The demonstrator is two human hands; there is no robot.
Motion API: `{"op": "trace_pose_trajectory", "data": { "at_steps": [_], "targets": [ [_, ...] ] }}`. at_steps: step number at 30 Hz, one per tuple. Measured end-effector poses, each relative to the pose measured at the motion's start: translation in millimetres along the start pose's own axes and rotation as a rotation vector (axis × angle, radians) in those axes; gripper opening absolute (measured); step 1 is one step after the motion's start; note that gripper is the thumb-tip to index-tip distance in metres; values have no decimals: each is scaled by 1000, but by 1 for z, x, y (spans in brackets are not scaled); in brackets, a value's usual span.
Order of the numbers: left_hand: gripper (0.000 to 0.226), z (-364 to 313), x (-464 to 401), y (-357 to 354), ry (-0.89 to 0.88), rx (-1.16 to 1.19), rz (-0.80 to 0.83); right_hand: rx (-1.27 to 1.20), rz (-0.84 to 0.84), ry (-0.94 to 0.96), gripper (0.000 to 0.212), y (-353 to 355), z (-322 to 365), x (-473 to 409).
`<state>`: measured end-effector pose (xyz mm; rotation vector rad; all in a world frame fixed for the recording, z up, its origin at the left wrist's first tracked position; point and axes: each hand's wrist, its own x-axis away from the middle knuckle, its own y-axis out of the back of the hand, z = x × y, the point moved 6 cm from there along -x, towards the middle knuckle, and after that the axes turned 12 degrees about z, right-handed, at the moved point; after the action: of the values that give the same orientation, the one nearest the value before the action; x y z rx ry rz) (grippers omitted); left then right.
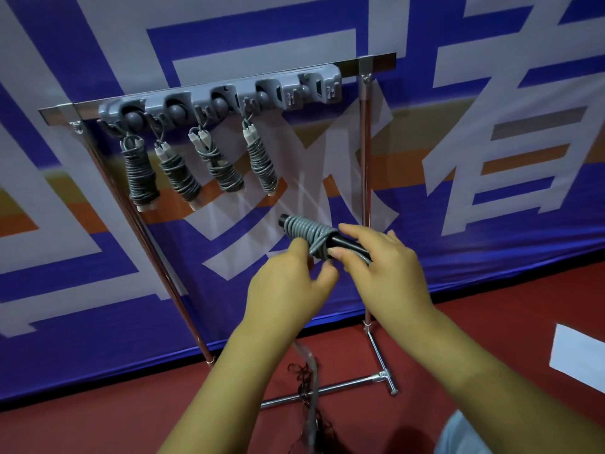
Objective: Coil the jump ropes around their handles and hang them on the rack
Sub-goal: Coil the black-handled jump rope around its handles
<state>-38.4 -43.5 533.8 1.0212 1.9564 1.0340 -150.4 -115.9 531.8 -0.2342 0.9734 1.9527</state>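
While four coiled jump ropes [183, 172] hang from the grey plastic rack [222, 96] on its shiny chrome stand [366, 198], a fifth rope bundle [311, 235] sits in mid-air below them. Its smooth black handles [347, 245] are wrapped in ribbed grey cord. The right hand [383, 260] grips the handle end, fingers [357, 232] curled over it; the left hand [291, 283] pinches the cord at the coil's edge. A loose blurred cord tail [311, 381] drops toward the red floor [458, 339]. Behind stands a blue, white and orange banner [491, 126].
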Motion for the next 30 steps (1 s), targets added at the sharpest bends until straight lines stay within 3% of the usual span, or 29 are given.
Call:
{"op": "trace_pose_trajectory", "data": {
  "at_steps": [8, 14, 18, 21, 25, 30],
  "targets": [
    [28, -4, 8, 27, -120, 205, -219, -584, -36, -79, 27, 0, 3, 5],
    [27, -9, 12, 27, -197, 123, -281, -746, -59, -81, 19, -3, 7, 11],
    [19, -5, 16, 20, -177, 201, -251, -765, -76, -94, 16, -2, 3, 16],
    [19, -7, 19, 17, -185, 282, -197, -777, -92, -131, 14, -2, -2, 17],
    [43, -9, 20, 13, -102, 656, -45, -783, -118, -135, 17, 3, -4, 17],
    [30, -4, 10, -7, -17, 1014, 370, -711, -156, -108, 20, 8, -3, 17]
  ]
}}
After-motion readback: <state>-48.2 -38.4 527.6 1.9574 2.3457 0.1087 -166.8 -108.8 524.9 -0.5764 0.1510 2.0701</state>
